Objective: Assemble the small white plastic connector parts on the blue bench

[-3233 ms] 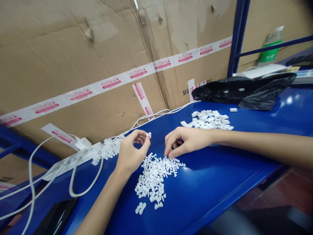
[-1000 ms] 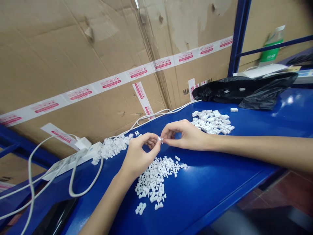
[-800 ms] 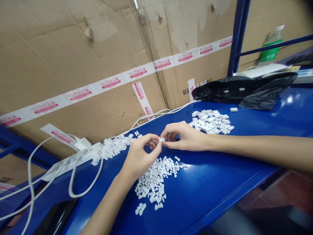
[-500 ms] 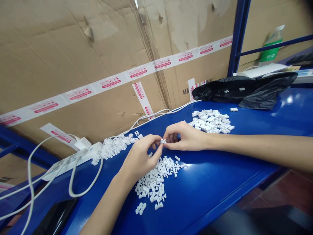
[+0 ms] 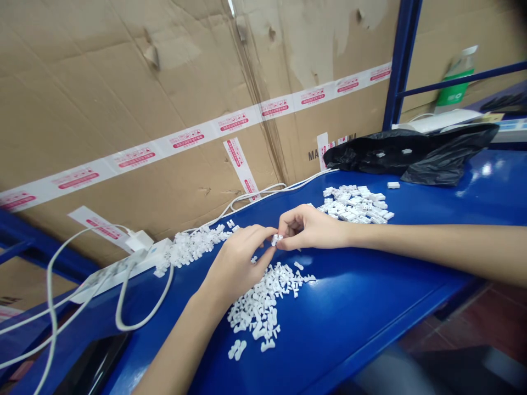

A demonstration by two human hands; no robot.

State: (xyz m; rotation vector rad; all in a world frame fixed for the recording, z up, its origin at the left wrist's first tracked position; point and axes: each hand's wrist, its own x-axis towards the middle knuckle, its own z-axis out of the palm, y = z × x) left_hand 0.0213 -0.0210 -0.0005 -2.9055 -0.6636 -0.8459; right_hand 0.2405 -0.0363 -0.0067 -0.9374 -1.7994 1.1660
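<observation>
Between the fingertips of both hands is a small white plastic piece (image 5: 276, 240); its fine detail is too small to make out. My left hand (image 5: 242, 260) pinches it from the left with thumb and forefinger. From the other side my right hand (image 5: 310, 226) grips it, the remaining fingers curled in. Just below the left hand lies a heap of small white bone-shaped parts (image 5: 267, 302) on the blue table (image 5: 349, 318). Behind the right hand is a pile of white rectangular plastic blocks (image 5: 356, 204). Beyond the left wrist sits a heap of translucent white pieces (image 5: 193, 245).
A white power strip (image 5: 119, 270) with looping cables stands at the left, a black phone-like object (image 5: 94, 365) before it. At the back right lies a black plastic bag (image 5: 436, 156). A large cardboard box (image 5: 173, 82) walls off the rear; a bottle (image 5: 456, 82) stands far right.
The small piece has turned between the fingertips and looks tilted now. My right hand has shifted slightly up and right. The heaps look unchanged.
</observation>
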